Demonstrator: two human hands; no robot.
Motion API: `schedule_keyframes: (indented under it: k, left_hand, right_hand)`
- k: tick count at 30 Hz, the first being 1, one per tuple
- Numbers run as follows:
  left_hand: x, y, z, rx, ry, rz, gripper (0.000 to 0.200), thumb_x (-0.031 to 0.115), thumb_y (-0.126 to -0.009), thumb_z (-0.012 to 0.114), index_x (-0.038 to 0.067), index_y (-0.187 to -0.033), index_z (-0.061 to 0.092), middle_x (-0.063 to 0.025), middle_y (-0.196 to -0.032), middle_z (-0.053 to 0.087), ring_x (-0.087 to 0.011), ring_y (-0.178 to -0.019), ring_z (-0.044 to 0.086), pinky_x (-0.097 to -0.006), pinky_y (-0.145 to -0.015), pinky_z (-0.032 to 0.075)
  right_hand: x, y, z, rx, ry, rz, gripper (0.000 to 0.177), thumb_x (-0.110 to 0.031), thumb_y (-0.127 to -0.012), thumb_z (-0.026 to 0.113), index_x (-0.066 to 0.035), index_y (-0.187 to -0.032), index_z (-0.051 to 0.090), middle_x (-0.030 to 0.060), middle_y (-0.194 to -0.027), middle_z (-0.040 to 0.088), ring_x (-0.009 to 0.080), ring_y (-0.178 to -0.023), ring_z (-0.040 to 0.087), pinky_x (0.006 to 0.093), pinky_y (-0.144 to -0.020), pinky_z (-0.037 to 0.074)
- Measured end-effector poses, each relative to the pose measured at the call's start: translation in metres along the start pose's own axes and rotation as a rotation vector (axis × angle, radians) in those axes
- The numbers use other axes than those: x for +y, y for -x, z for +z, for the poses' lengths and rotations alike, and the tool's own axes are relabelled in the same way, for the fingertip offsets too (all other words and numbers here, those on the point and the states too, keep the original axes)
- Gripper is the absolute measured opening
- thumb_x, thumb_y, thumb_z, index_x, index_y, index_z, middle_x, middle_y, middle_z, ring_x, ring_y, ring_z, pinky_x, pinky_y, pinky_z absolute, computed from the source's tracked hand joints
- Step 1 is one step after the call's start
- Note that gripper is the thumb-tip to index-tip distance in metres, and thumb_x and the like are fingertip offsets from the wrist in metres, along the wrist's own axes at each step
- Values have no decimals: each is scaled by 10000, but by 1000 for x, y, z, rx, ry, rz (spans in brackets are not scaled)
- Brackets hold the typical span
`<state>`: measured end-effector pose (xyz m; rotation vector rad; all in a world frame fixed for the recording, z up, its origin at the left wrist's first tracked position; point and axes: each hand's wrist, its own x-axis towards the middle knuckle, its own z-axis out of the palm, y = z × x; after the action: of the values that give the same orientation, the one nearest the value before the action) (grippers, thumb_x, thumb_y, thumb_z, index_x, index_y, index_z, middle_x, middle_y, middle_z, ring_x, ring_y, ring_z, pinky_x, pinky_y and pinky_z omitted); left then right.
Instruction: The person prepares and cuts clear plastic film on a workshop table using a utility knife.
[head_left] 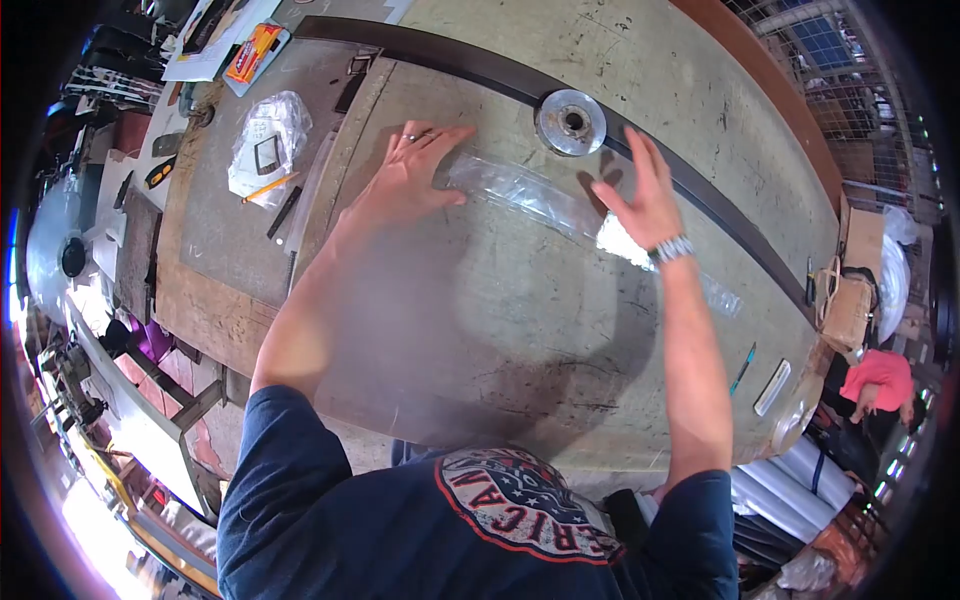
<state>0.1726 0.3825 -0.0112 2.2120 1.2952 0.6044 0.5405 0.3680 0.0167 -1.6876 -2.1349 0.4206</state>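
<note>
A long strip of clear plastic film (525, 195) lies flat across the worktable (540, 320). At its left end is my left hand (415, 172), thumb and fingers apart, with a ring on one finger. My right hand (645, 200) hovers over the strip's right part, fingers stretched out and thumb spread, a metal watch on the wrist. Neither hand holds anything. Just beyond the right hand, a round metal disc (553, 122) with a hole in its middle sits against a long dark flat bar (450, 62) that curves across the view.
On the left lie a crumpled plastic bag (285, 110), a pencil (270, 187), a black pen-like stick (284, 213) and an orange packet (254, 52). A teal pen (743, 368) and a small white-and-grey block (772, 388) rest near the right edge. A person in pink (880, 380) is beyond it.
</note>
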Motion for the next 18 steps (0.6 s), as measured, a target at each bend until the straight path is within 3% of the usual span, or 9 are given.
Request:
schedule_keyframes:
  k: [6, 10, 13, 18]
  left_hand:
    - [-24, -8, 5, -25, 157, 83, 857, 193, -689, 923, 147, -1475, 585, -48, -1380, 669, -286, -1271, 522, -443, -1153, 406]
    - [-15, -5, 5, 8, 93, 96, 824, 218, -698, 920, 153, -1456, 604, -29, -1385, 672, -269, -1254, 527, -436, -1121, 423]
    - [-17, -5, 8, 40, 53, 134, 775, 233, -705, 916, 160, -1421, 630, -17, -1392, 670, -272, -1236, 536, -443, -1094, 429]
    - [-24, -5, 11, 74, 32, 198, 672, 233, -713, 909, 155, -1339, 678, 8, -1351, 682, -280, -1209, 550, -442, -1067, 440]
  right_hand:
    - [-39, -62, 44, -55, 107, 144, 1056, -495, -752, 895, -148, -1597, 365, 273, -1525, 466, 471, -1387, 469, 512, -1139, 443]
    - [-36, -68, 57, 30, 170, 143, 1094, -490, -697, 912, -42, -1551, 396, 272, -1381, 534, 450, -1304, 520, 493, -1094, 475]
    - [-45, -80, 41, -90, 160, 219, 1052, -477, -654, 917, 28, -1465, 476, 264, -1312, 553, 427, -1260, 551, 464, -1058, 503]
    - [-51, -68, 39, -29, 116, 167, 984, -451, -608, 921, 68, -1360, 554, 245, -1237, 568, 407, -1186, 585, 452, -1002, 534]
